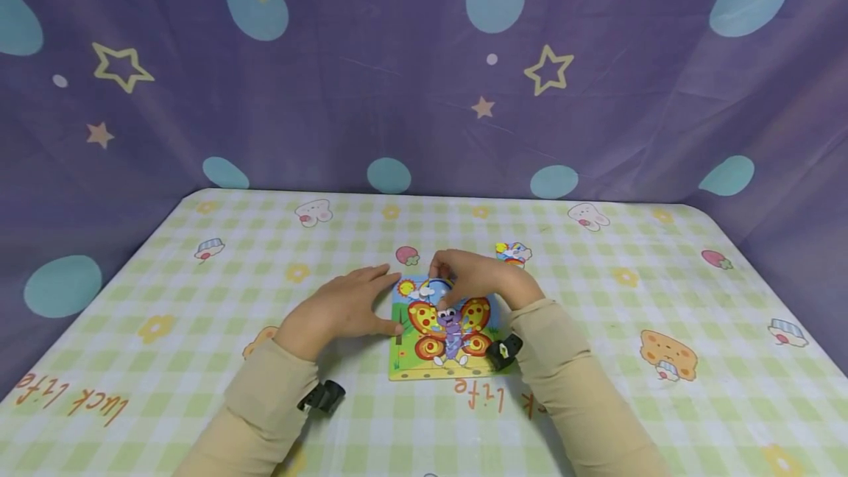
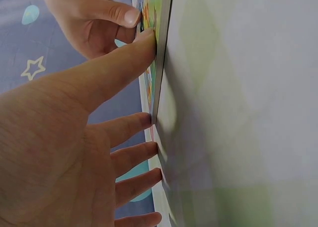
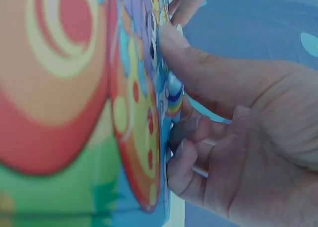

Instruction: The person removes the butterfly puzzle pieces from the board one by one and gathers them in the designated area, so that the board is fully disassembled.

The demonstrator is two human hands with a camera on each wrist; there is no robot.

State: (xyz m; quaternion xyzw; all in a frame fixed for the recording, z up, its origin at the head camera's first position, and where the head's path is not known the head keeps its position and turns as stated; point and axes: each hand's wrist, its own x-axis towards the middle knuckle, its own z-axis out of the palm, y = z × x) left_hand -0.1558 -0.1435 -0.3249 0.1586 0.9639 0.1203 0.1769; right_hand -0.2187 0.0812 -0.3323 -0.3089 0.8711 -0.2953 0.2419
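A butterfly jigsaw puzzle (image 1: pixel 453 330) lies flat on the table, with a smiling purple body and red-and-yellow wings. My left hand (image 1: pixel 351 308) is at its left side, fingers spread; the thumb (image 2: pixel 141 48) presses on the board's edge and the fingertips reach its upper left corner. Over the top of the picture, my right hand (image 1: pixel 470 274) pinches a blue puzzle piece (image 3: pixel 175 95) with a rainbow printed on it, between thumb and curled fingers. Part of that piece and the board's upper right are hidden behind the right hand.
A loose puzzle piece (image 1: pixel 513 253) with a rainbow and cloud lies on the table beyond the right wrist. A green-and-white checked cloth (image 1: pixel 218 300) covers the table. A purple curtain (image 1: pixel 397 94) hangs along the back edge. Both wrists carry small black cameras.
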